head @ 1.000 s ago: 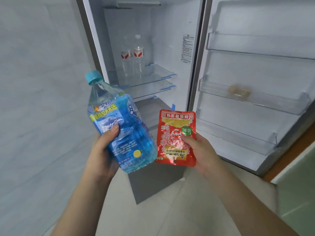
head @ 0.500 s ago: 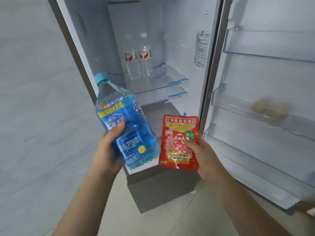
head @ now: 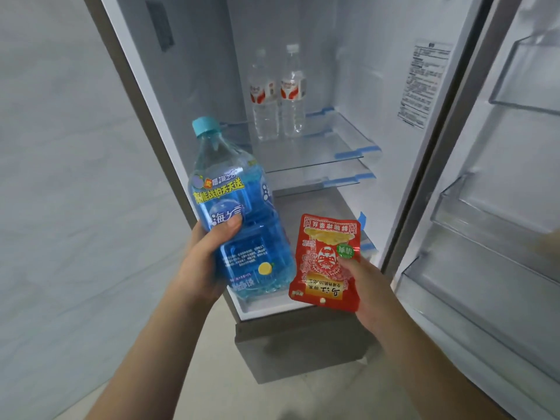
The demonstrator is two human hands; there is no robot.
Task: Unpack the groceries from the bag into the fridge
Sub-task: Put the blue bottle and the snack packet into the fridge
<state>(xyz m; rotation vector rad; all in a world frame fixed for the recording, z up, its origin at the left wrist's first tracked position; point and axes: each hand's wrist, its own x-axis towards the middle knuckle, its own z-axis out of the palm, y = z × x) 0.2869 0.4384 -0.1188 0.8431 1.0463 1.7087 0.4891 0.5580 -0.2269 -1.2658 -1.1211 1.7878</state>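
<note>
My left hand (head: 202,258) grips a large blue drink bottle (head: 239,213) with a light-blue cap, held tilted in front of the open fridge (head: 378,86). My right hand (head: 368,286) pinches a red snack pouch (head: 325,262) by its right edge, thumb on the front. Both items hover just outside the fridge opening, the pouch right of the bottle. Two clear water bottles (head: 277,95) with red-and-white labels stand upright at the back of a glass shelf (head: 321,150). The grocery bag is not in view.
A second glass shelf (head: 330,180) lies just under the first. The fridge door (head: 497,207) stands open on the right with clear door bins (head: 472,219); something pale and blurred shows in one at the frame edge. A grey tiled wall (head: 60,177) fills the left.
The view has moved closer to the fridge and shifted so the interior fills more of the frame. Both hands kept their holds and sit nearer the opening.
</note>
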